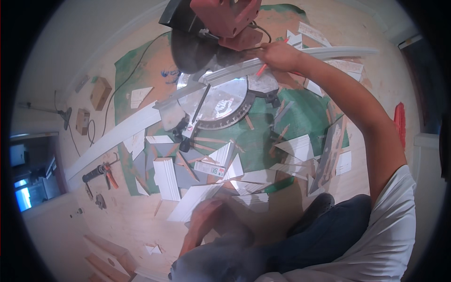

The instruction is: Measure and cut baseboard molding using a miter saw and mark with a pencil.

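My right hand [279,56] is closed at the back edge of a long white moulding [235,72], to the right of the blade. A red pencil [261,70] sticks out on both sides of that hand. The moulding lies across the round metal table of a mitre saw [223,101]. Above it is the saw's red head [228,19] with its dark blade guard [188,51]. My left hand [206,214] is low, near my bent legs, beside a white moulding offcut [195,199]. Its fingers are dim and partly hidden.
White and grey moulding offcuts [165,178] litter a green sheet [263,150] before the saw. A long white board [115,141] runs to the left. Wooden blocks [99,93], a caulking gun [101,174] and a black cord [124,82] lie left; a red object [400,124] is far right.
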A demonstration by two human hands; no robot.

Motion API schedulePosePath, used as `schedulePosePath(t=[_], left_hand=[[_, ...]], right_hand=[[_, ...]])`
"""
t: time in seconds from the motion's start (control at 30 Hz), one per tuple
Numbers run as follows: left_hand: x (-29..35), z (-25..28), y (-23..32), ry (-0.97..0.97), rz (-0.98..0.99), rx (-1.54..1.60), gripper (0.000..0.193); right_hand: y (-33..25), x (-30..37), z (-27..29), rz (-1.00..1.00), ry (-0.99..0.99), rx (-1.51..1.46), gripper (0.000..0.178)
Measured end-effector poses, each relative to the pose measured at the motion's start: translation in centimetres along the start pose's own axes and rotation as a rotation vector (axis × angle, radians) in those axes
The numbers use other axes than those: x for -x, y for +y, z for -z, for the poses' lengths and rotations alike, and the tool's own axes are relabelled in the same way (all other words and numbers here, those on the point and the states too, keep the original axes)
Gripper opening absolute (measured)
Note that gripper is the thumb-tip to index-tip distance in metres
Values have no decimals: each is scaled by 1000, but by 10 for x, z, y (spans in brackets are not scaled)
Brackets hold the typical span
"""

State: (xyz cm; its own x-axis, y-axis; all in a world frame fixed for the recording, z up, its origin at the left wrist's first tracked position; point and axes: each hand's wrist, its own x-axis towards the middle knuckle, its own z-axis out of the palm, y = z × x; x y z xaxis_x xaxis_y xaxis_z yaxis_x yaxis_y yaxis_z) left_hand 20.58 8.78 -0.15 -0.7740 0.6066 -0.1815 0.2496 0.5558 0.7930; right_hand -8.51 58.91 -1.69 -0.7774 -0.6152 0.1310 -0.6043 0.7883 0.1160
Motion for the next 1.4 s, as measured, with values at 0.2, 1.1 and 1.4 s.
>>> schedulePosePath(t=[0.2, 1.1, 1.4], left_hand=[[-25, 119, 77, 153, -136, -350, 20], [-414, 185, 327, 112, -190, -679, 39], [-407, 162, 320, 160, -61, -481, 38]], right_hand=[[-2, -4, 1, 27, -17, 10, 16], [-7, -23, 3, 1, -85, 2, 16], [-8, -26, 3, 76, -78, 1, 17]])
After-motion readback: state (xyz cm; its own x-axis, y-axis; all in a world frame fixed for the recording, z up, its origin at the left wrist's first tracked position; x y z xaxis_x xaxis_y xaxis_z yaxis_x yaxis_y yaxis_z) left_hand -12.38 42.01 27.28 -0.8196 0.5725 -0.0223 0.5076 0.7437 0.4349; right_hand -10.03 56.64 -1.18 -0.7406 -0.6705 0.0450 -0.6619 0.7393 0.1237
